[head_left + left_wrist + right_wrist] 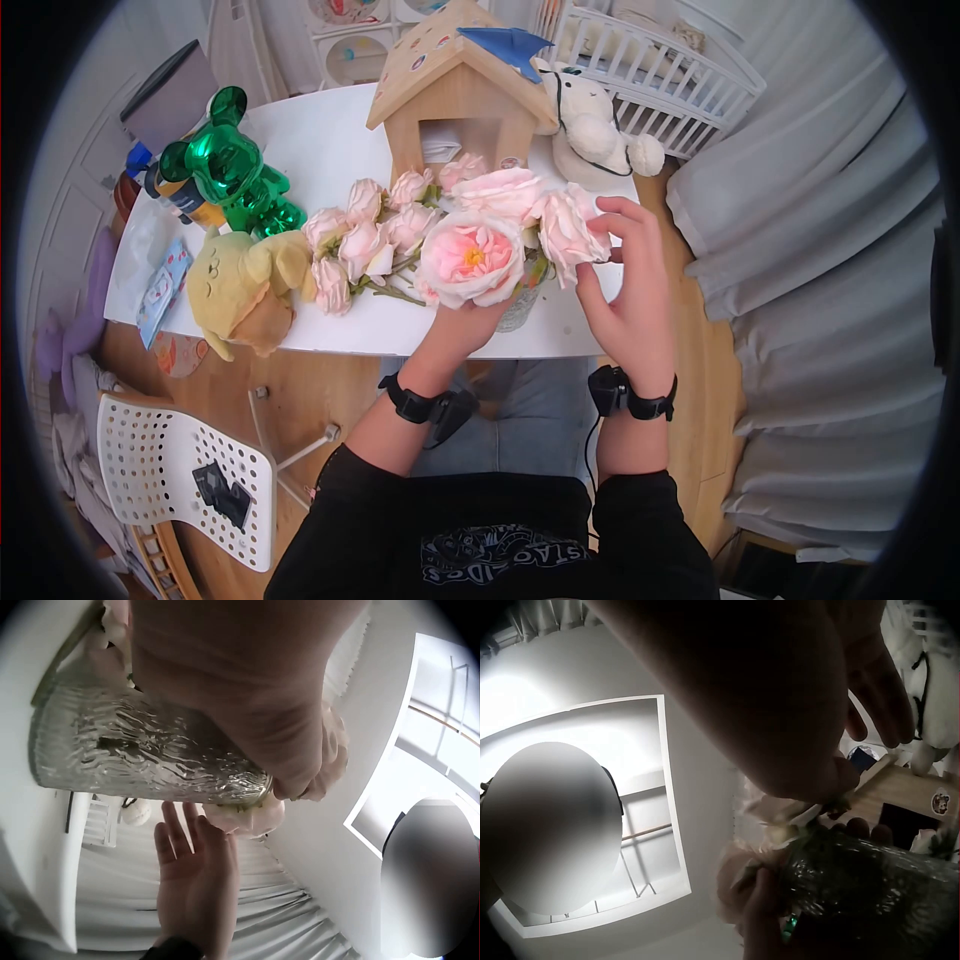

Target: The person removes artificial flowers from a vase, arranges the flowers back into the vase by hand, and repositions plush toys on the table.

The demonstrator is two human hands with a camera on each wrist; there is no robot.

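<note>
A textured clear glass vase (516,314) holds several large pale pink roses (473,258). My left hand (468,326) grips it near the rim, thumb and fingers on opposite sides in the right wrist view; the biggest bloom hides most of this hand in the head view. At the bouquet's right side my right hand (637,295) is spread beside a drooping rose (572,232). Its thumb meets the petals from below, and the other fingers extend loosely past the bloom. To the left, several smaller cut roses (365,247) lie with their stems on the white table (330,130).
Behind the flowers stands a wooden toy house (460,75), with a white plush horse (590,125) to its right. A shiny green bear figure (228,160) and a yellow plush toy (240,285) occupy the left side. A white chair (180,460) stands at lower left.
</note>
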